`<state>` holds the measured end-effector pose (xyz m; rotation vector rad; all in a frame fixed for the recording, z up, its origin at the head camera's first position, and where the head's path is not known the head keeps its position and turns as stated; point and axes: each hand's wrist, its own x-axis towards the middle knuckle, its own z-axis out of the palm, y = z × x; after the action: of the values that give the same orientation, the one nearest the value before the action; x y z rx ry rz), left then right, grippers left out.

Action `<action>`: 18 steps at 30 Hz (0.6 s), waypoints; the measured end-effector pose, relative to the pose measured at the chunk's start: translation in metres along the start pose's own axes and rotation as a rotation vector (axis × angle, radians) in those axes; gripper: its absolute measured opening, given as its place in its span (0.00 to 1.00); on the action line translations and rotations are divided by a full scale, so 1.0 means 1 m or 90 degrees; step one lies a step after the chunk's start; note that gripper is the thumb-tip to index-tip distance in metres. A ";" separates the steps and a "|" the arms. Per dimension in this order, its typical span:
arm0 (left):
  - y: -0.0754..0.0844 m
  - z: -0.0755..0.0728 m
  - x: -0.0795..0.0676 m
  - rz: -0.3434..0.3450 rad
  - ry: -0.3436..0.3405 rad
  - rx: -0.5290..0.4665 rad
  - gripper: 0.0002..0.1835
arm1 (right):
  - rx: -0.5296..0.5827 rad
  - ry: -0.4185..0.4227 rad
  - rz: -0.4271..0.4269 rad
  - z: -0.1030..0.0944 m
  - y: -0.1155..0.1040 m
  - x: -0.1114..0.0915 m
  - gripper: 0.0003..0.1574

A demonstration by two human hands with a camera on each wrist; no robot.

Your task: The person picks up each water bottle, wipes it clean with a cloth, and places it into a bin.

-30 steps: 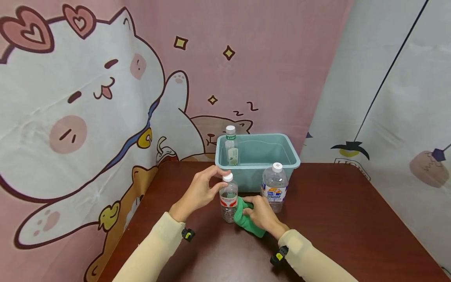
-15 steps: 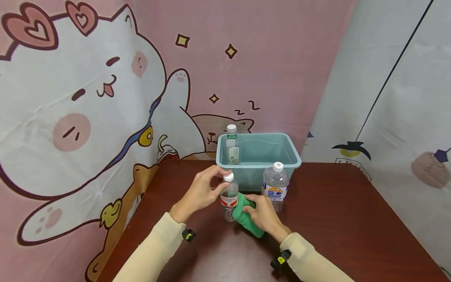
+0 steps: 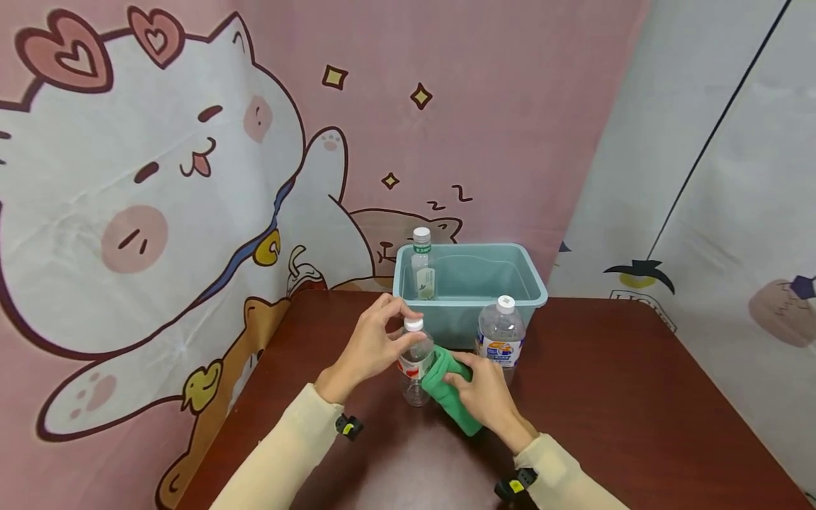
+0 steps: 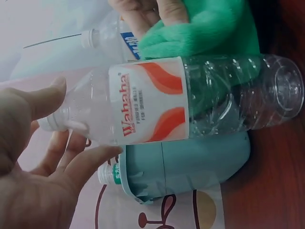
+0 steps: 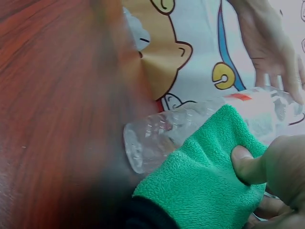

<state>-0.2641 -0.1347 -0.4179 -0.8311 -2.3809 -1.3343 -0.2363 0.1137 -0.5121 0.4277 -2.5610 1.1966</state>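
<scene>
A clear plastic bottle point(image 4: 152, 100) with a red-and-white Wahaha label stands upright on the table. My left hand point(image 3: 372, 345) pinches its white cap point(image 3: 414, 324) between thumb and fingers. A folded green cloth point(image 3: 451, 389) is gripped in my right hand point(image 3: 487, 397), thumb pressed on its near face in the right wrist view. The cloth lies against the bottle's right side, overlapping part of the label in the head view. Just behind my right hand stands a larger clear bottle point(image 3: 501, 333) with a white cap and a blue-and-orange label.
At the back of the dark red wooden table point(image 3: 605, 397) sits a light blue plastic bin point(image 3: 459, 303). A small bottle with a green neck band point(image 3: 423, 273) stands inside its left end. Behind hangs a pink cartoon cloth backdrop point(image 3: 497, 106).
The green cloth has risen slightly along the bottle's side, its fold now standing more upright, with my right hand shifting along. My left hand keeps its pinch on the cap.
</scene>
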 end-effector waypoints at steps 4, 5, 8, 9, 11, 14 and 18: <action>-0.002 -0.004 0.001 -0.002 -0.021 -0.027 0.16 | 0.018 0.013 0.000 -0.006 -0.003 0.005 0.26; -0.003 -0.005 0.001 -0.001 -0.023 -0.024 0.17 | 0.025 0.012 -0.002 -0.006 -0.005 0.006 0.26; -0.003 -0.008 0.001 0.006 -0.028 -0.004 0.19 | 0.041 0.014 -0.006 -0.005 -0.010 0.010 0.26; -0.003 -0.009 0.002 0.007 -0.029 0.001 0.19 | 0.047 0.017 -0.010 -0.005 -0.012 0.011 0.27; -0.003 -0.010 0.002 0.010 -0.032 0.010 0.19 | 0.056 0.031 -0.024 -0.006 -0.018 0.014 0.27; -0.002 -0.011 0.003 0.007 -0.032 0.003 0.19 | 0.066 0.053 -0.052 -0.010 -0.028 0.019 0.27; -0.002 -0.011 0.002 0.007 -0.036 -0.006 0.18 | 0.080 0.069 -0.091 -0.017 -0.044 0.027 0.27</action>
<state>-0.2670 -0.1441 -0.4123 -0.8954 -2.4114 -1.3357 -0.2426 0.0959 -0.4616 0.5491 -2.3306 1.2958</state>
